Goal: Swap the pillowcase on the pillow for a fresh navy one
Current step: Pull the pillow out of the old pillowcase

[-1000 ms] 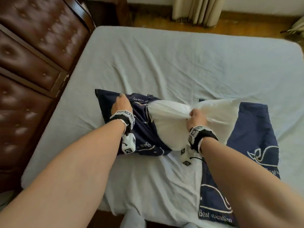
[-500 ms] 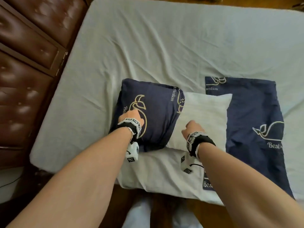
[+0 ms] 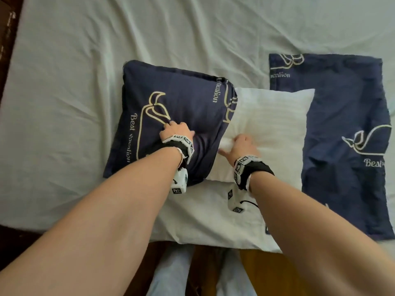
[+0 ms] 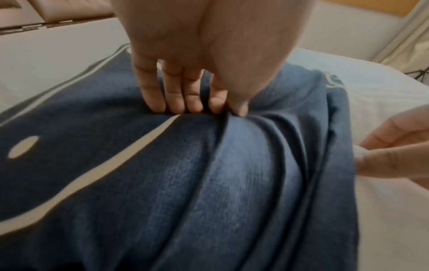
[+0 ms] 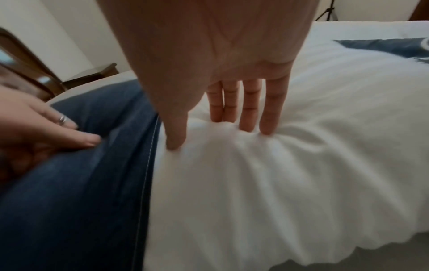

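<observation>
Broadly, the bed (image 3: 89, 86), under a pale sheet, carried all items. A white pillow (image 3: 273, 124) lay near its front edge, its left half inside a navy pillowcase (image 3: 183, 107) printed with a whale outline. A second navy pillowcase (image 3: 342, 116) lay flat just right of the pillow, partly beneath it. The left hand (image 3: 176, 132) pinched a fold of the fitted pillowcase between thumb and fingertips. The right hand (image 3: 242, 144) gathered the bare pillow fabric, its grip curled into the bunched cloth beside the case's open edge.
</observation>
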